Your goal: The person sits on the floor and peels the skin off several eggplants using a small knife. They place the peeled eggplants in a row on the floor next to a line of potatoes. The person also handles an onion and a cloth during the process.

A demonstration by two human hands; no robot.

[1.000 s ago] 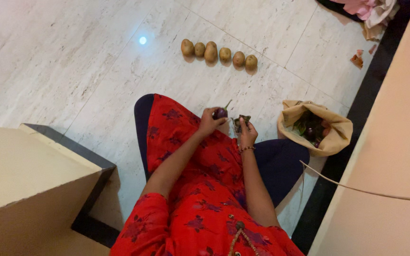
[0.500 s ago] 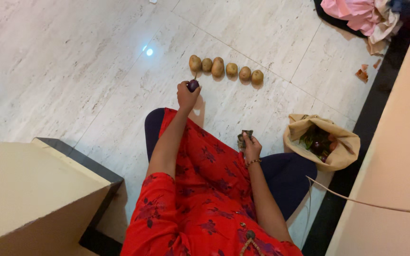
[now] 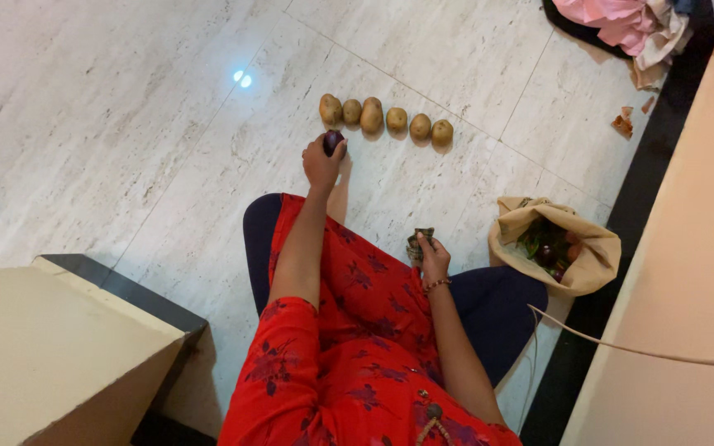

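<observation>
on the pale marble floor (image 3: 126, 124) ahead lie six potatoes (image 3: 386, 119) in a row — a cloth bag (image 3: 557, 248) of vegetables sits to my right. my left hand (image 3: 322, 161) grips a small, dark purple eggplant (image 3: 334, 140) just before the row; my right hand (image 3: 435, 258) pinches a greenish scrap (image 3: 420, 241).

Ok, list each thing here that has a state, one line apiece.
Left hand: closed around a small purple eggplant, low over the floor.
Right hand: holds a small dark green bundle.
Potatoes: six, in a row on the floor.
Cloth bag: open, vegetables inside.
</observation>
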